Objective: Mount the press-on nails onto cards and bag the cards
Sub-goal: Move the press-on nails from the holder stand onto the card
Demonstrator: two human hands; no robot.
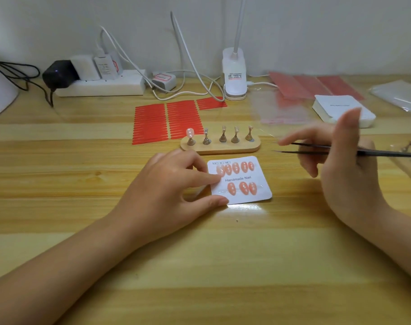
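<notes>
Card (240,180) at frame centre carries eight nails: five above, three below. One nail (190,132) waits on the stand (220,147). Left hand (171,186) presses the card flat; right hand (340,160) grips tweezers (387,153). Bagging remains.

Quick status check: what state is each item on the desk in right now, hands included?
Card: flat on desk, five nails in top row, three in bottom.
Left hand: fingers pressing card's left edge.
Right hand: raised, holding tweezers.
Tweezers: tips empty, pointing left.
Nail stand: one nail left, on leftmost peg.
Blank card stack: untouched.
</notes>
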